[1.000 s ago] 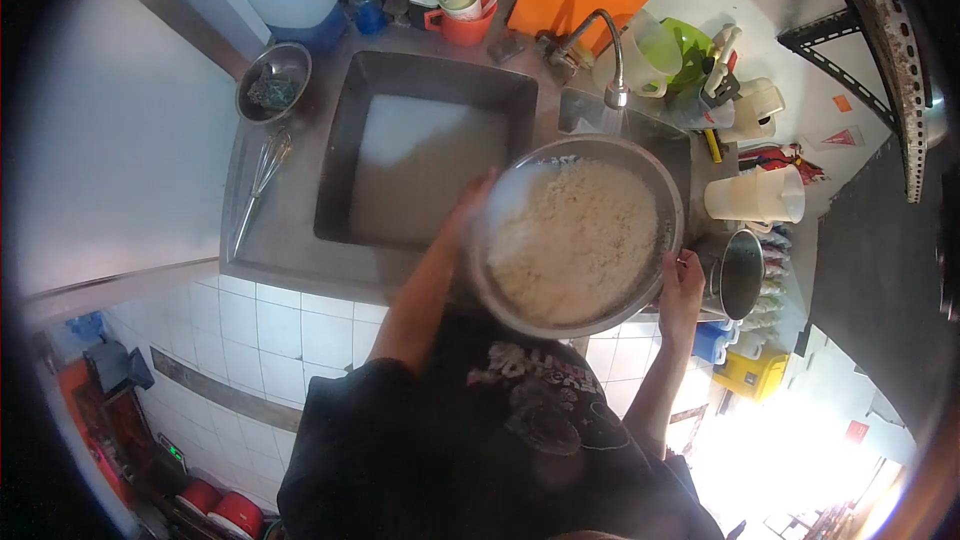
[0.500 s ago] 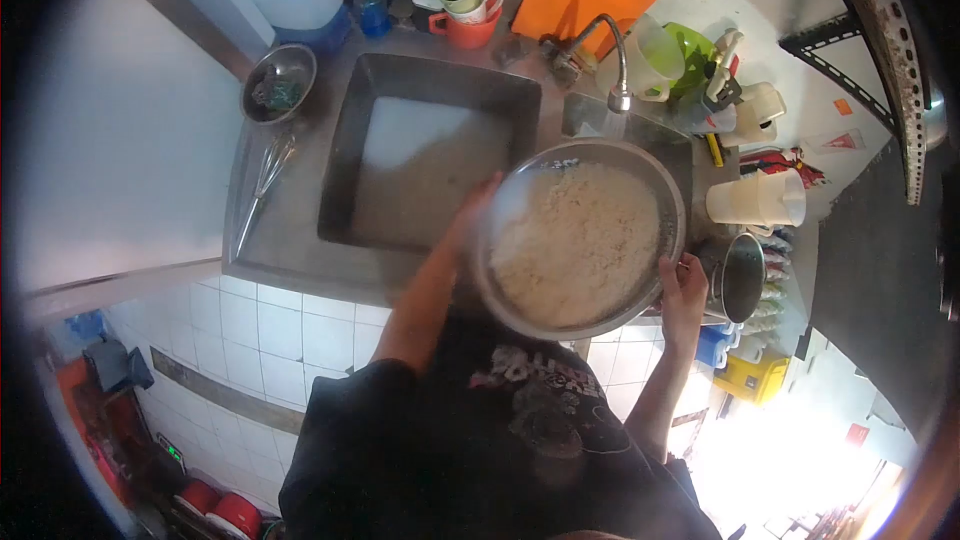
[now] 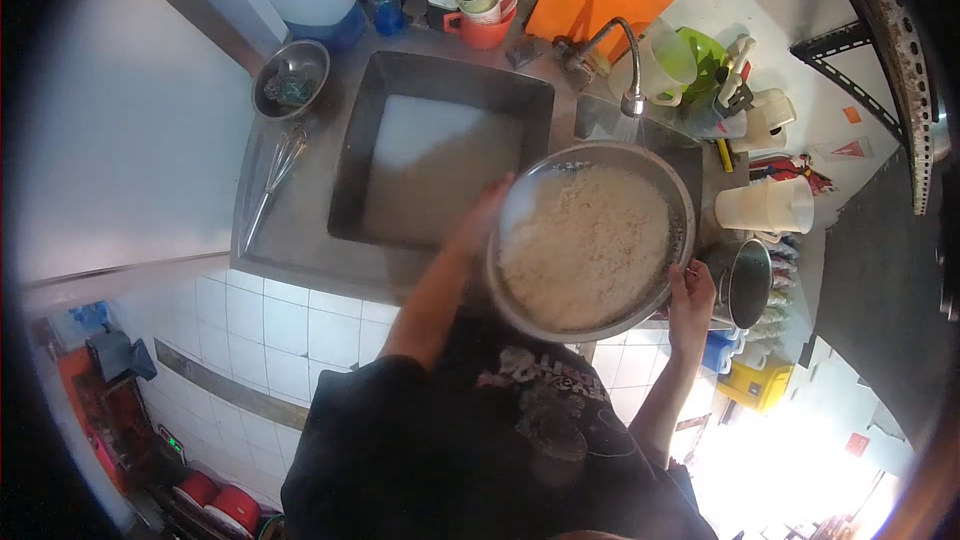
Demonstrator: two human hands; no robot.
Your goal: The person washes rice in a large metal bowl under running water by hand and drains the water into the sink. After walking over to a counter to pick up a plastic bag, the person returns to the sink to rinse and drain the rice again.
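A wide metal bowl (image 3: 508,305) of wet white rice (image 3: 590,240) is up against the front of my body, over the sink counter's right part. My right hand (image 3: 692,292) is closed on its lower right rim, thumb on top. At the upper left rim is my left hand (image 3: 488,212), smeared by motion; its fingers do not show clearly. Behind the bowl arches a tap (image 3: 632,100), with a pale streak of water below its spout. Left of the bowl, cloudy whitish water fills part of the sink basin (image 3: 345,155).
A whisk (image 3: 272,185) and a small metal bowl (image 3: 318,105) with scrubbers lie left of the basin. Along the back stand a blue-liquid jug (image 3: 312,0), stacked cups (image 3: 478,25) and an orange board (image 3: 600,0). Pitchers (image 3: 765,206) and a metal pot (image 3: 748,283) are at the right.
The whole view has shifted slightly, so everything appears a little further right. Both hands stay at the bowl's rim, and the left hand is blurred in both frames.
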